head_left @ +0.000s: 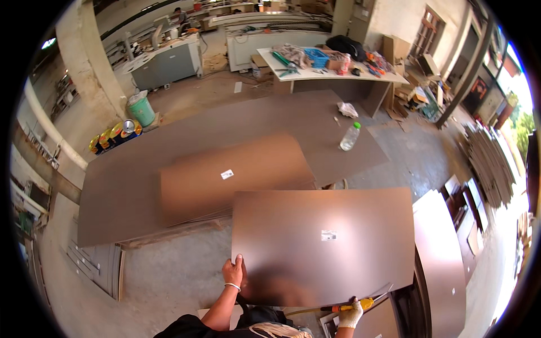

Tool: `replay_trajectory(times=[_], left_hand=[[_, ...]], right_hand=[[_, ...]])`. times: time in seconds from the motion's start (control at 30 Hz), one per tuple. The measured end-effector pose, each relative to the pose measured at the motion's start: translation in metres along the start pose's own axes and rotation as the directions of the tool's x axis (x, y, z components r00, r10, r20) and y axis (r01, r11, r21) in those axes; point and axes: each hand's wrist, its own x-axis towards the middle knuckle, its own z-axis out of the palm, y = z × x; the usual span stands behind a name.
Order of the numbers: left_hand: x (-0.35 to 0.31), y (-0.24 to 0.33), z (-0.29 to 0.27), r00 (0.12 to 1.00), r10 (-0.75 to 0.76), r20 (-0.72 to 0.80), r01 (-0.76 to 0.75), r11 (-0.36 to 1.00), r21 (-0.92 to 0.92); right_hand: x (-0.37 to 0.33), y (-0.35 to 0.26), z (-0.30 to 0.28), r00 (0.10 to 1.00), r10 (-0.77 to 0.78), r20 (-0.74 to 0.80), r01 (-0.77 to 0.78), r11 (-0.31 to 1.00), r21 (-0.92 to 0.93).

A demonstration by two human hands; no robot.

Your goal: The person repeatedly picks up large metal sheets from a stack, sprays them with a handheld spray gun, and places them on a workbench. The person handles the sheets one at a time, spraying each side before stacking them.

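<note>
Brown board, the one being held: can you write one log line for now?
left grip: holding board by left edge | right grip: gloved, at lower edge, by yellow tool | label: on board's face

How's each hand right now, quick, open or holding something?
Left hand: closed, holding the brown panel by its left edge.
Right hand: gloved, at the panel's lower edge by a yellow tool; grip can't be told.
</note>
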Motion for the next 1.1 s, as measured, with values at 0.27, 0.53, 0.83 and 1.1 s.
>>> replay_trajectory(times=[0.27, 0.53, 0.83, 1.1], left_hand=[[0.048, -0.063, -0.075, 0.939, -0.175, -0.297, 0.172, 0.984, -0.035], [0.112, -0.113, -0.111, 0.855, -0.272, -0.441, 0.283, 0.958, -0.042], [0.15, -0.148, -0.109, 0.817, -0.419, -0.395, 0.353, 0.906, -0.231], [0.204, -0.182, -0.116, 0.847, -0.391, -0.36, 0.408, 0.912, -0.03]], right_hand=[[0.031, 0.052, 0.147, 0.977, 0.139, 0.162, -0.164, 0.974, 0.154], [0.049, 0.109, 0.274, 0.857, 0.344, 0.385, -0.287, 0.937, -0.197], [0.081, 0.157, 0.327, 0.752, 0.499, 0.431, -0.23, 0.811, -0.538], [0.09, 0.167, 0.355, 0.699, 0.566, 0.437, 0.037, 0.581, -0.813]])
